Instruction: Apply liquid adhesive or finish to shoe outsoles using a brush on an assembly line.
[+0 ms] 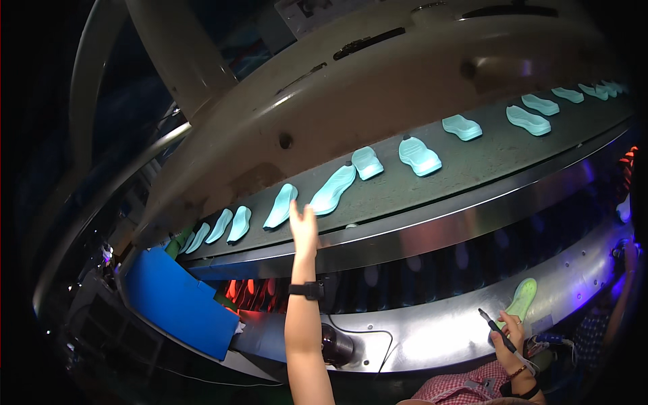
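Pale teal sole (332, 189) on grey conveyor belt (486, 152), long axis slanting up-right, just right of left hand (303, 226). Fingers (295, 210) extended, holding nothing, nearly touching. Right hand (509, 331) well apart, closed around dark pen (496, 327), beside green sole (523, 298).

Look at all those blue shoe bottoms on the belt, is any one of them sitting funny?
Yes. The short sole touches the tip of the long sole by the left hand, while the others lie spaced apart. One green sole lies off the belt, on the metal ledge near the right hand.
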Demonstrator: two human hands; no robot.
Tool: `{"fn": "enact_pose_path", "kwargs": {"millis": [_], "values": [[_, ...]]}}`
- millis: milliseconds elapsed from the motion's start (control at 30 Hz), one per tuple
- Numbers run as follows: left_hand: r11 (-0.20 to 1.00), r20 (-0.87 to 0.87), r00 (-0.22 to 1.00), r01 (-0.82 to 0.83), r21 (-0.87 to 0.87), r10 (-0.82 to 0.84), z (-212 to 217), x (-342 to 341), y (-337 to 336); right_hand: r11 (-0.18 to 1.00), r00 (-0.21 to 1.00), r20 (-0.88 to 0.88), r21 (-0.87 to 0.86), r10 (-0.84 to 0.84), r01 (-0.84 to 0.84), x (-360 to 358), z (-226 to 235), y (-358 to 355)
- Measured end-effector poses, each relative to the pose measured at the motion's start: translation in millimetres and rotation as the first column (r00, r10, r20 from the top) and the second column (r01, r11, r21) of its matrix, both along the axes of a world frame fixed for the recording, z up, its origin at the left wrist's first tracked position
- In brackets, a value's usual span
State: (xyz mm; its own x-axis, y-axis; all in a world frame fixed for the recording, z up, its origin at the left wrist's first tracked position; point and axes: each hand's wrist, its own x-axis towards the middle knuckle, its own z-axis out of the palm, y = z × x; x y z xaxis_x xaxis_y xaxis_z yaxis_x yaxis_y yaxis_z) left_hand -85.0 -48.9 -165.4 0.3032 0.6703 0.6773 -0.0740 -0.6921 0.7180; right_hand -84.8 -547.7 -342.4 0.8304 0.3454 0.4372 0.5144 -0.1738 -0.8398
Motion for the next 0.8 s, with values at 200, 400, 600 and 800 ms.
{"fn": "enact_pose_path", "kwargs": {"millis": [200,400,600,800], "values": [[0.910,-0.502,0.845,0.046,0.411,0.184,11.3,3.3,-14.3,0.993,0.991,-0.103,0.087,0.083,-0.074,-1.6,-1.7,1.2],[0.996,0.357,0.930,0.092,0.018,-0.093,-13.8,-61.8,-99.3,0.853,0.730,-0.596,0.520,0.334,0.034,3.3,4.7,-6.7],[0.014,0.649,0.385,0.866,-0.500,-0.656,-97.7,-152.2,-128.8,0.780,0.663,-0.608,0.623,0.438,0.056,7.2,-0.4,-21.6],[-0.395,0.681,0.364,0.604,-0.692,-0.636,-196.0,-168.3,-234.9,0.752,0.591,-0.609,0.659,0.530,0.005,3.2,-3.2,-14.9]]}}
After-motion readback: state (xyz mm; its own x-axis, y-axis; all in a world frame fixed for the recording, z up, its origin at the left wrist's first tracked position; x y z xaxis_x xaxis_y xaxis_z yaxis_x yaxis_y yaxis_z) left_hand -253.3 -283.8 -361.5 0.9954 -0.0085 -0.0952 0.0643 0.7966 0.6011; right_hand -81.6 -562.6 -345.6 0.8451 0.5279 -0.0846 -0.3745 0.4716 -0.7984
